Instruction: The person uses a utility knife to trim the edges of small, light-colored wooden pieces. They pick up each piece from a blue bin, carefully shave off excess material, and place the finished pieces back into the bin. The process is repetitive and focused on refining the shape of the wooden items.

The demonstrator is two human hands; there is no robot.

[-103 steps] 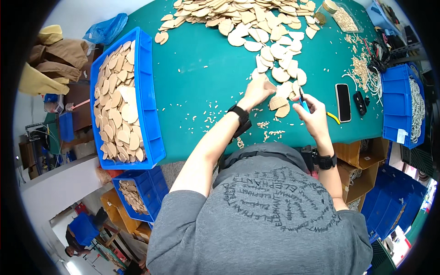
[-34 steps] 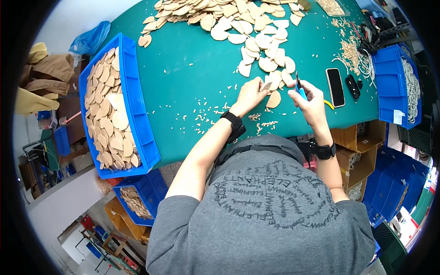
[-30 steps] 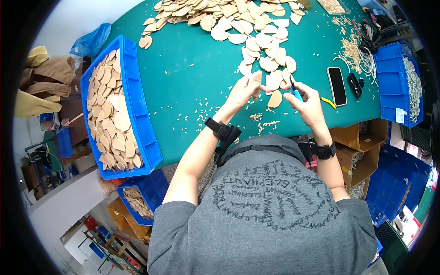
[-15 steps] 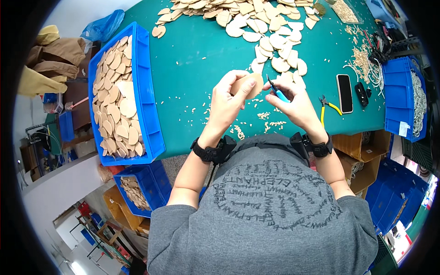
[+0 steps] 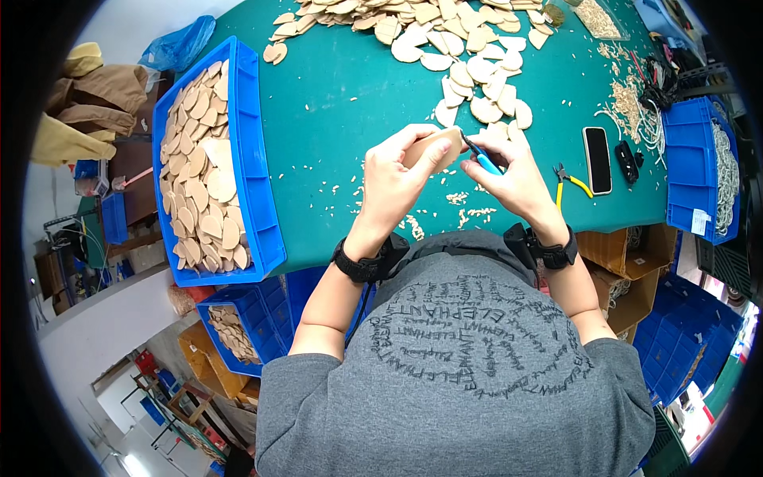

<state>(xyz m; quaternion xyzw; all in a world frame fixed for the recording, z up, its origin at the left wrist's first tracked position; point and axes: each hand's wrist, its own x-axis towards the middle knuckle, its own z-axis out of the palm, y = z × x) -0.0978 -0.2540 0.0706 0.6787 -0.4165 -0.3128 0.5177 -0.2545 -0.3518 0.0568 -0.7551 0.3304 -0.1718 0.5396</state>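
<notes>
My left hand (image 5: 395, 181) holds a flat, rounded wooden piece (image 5: 435, 149) up above the green table (image 5: 334, 103). My right hand (image 5: 513, 176) grips small blue-handled cutters (image 5: 482, 158) with the tips against the right edge of that piece. Both hands meet over the table's near edge. A heap of similar wooden pieces (image 5: 469, 63) lies just beyond them. Small wood chips (image 5: 465, 213) are scattered on the table under the hands.
A long blue bin (image 5: 258, 167) full of wooden pieces stands at the left. Yellow-handled pliers (image 5: 571, 180), a black phone (image 5: 598, 159) and a small black object lie to the right, beside another blue bin (image 5: 691, 159). More blue bins sit under the table.
My left hand took a wooden piece from the pile and drew it toward me. Both hands rose off the table and the cutters now meet the piece's edge.
</notes>
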